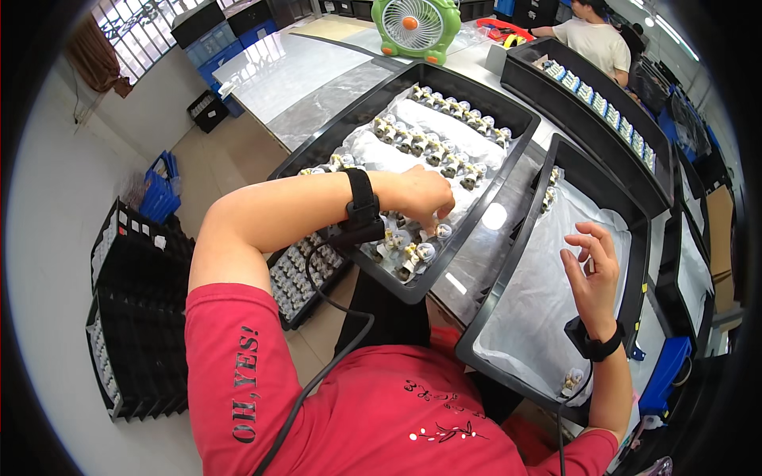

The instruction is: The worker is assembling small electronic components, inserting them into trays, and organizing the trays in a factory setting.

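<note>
Beyond the work, a barred window (147, 36) and a pale wall (51, 254) close off the room's left side. From my remote seat I fix first on the small figure (443, 231) at the left hand (422, 198): it sits near the right rim of the left tray (484, 202), toward the wearer's end (its long axis is too small for me to read). The left hand's fingers bend downward to it; whether they pinch it or merely touch it, I cannot tell.

I judge that the coming move turns on this: the figure lies right under the left fingertips, while the right hand (595, 278) is well apart to the right, with the tray's rim and a strip of grey tabletop (480, 254) between. Plainly, the left is nearer.

Over the right tray (508, 278), the right hand hangs half curled, thumb apart from the fingers, and I see nothing in its hold. White liner (532, 309) spreads beneath it.

Farther out, I find a green fan (409, 22) past the left tray and a co-worker (591, 44) in a light top.
</note>
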